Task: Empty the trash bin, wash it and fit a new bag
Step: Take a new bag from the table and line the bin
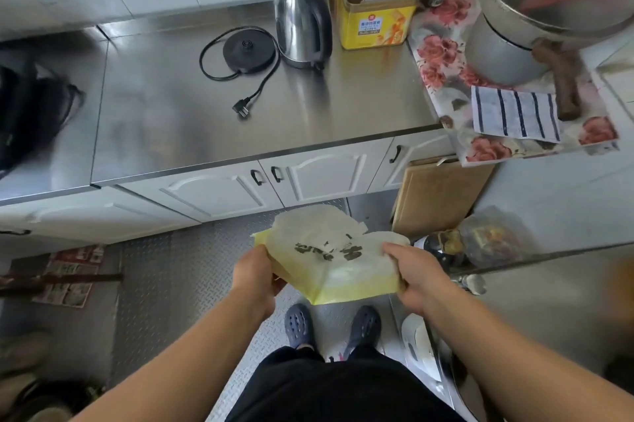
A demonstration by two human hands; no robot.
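Yellow plastic bag point(329, 256) held flat above floor, in front of steel counter point(240, 112). Left hand point(255, 272) pinching left edge, right hand point(410, 272) gripping right edge. 2 hands closed on it.

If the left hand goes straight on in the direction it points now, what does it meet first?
The left hand points up and slightly right in the picture, and already grips the yellow bag. Beyond the bag, it would probably meet the white cupboard doors under the counter, though depth is unclear.

thin yellow plastic bag point(329, 260); brushed steel counter point(240, 105); glossy metal kettle point(302, 16).
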